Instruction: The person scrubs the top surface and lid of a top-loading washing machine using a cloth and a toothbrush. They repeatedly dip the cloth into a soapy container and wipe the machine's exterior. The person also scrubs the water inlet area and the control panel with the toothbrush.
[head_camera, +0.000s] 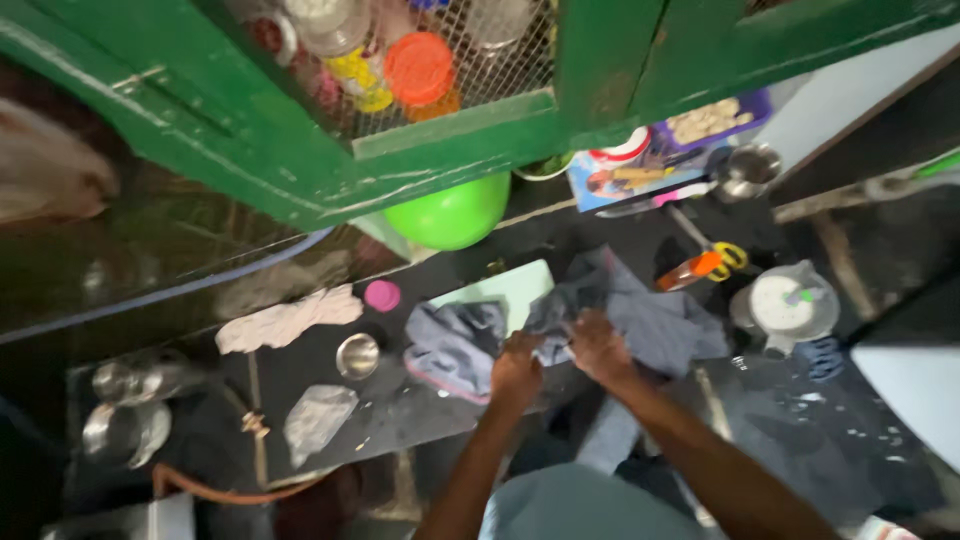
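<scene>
Hands meet in the middle of a dark counter, both on a grey cloth. The left hand has its fingers curled shut on a bunch of the cloth. The right hand is just beside it, and its fingers look closed on the cloth too, but the picture is a bit blurry there. The cloth lies spread out and crumpled, partly over a pale green board. Part of it hangs down past the edge of the counter, near the person's body. It is not folded yet; it looks like the work on it has only just begun, and most of the cloth is still in a messy heap.

Left of the hands lies a second grey cloth with a pink edge. Further left are a small steel bowl, a pink lid and a white rag. A green ball sits under a green cupboard. On the right are scissors with yellow handles and a white jug.
</scene>
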